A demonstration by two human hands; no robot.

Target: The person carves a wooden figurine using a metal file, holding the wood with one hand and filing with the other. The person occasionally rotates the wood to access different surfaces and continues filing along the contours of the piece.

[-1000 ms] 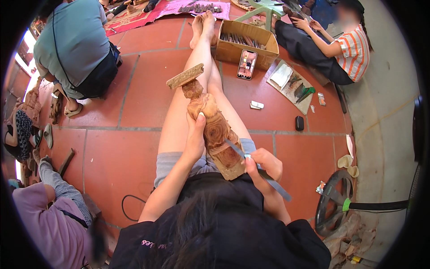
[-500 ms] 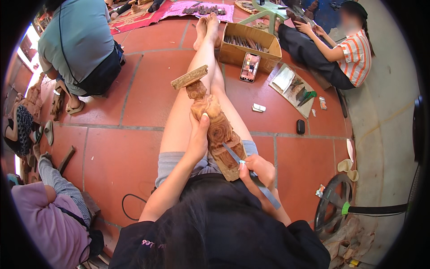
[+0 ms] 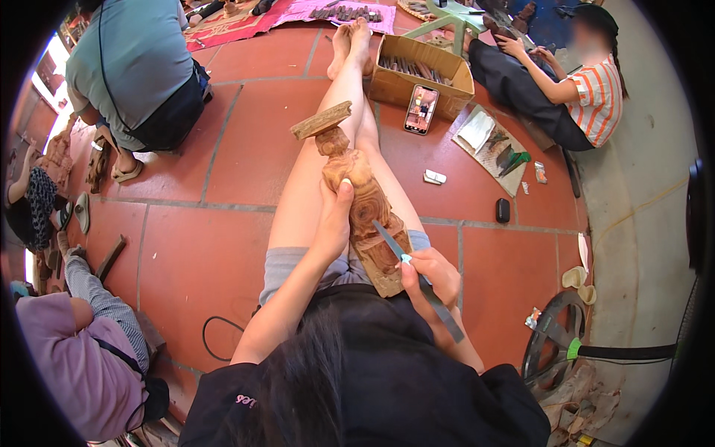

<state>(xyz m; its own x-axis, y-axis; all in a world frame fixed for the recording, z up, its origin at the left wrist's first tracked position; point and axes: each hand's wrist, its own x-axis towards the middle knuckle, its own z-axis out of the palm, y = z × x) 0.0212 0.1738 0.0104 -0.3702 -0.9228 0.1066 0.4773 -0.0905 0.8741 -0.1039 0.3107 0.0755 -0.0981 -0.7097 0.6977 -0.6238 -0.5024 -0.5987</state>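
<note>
Fingers of your left hand (image 3: 333,223) wrap the wooden carving (image 3: 365,216) on your legs; your right hand (image 3: 430,274) fingers pinch a chisel (image 3: 417,279) against it.

Bare floor tiles (image 3: 223,149) beside legs (image 3: 313,194)

Surface: red tiled floor (image 3: 223,156) with pale grout lines. Ahead of the right hand (image 3: 432,272), an open cardboard box (image 3: 421,71) sits on the tiles, a phone (image 3: 421,109) propped against its near wall. Just right of the box lies a flat board (image 3: 491,145) carrying small tools. Between that board and the hand lie a small white object (image 3: 434,177) and a small black object (image 3: 503,210). Left of the left hand (image 3: 335,216), a dark cable loop (image 3: 216,335) lies on the tiles. Far ahead, a pink mat (image 3: 328,11) covers the floor. Right of the right hand, a black wheel (image 3: 555,346) rests at the floor's edge.
</note>
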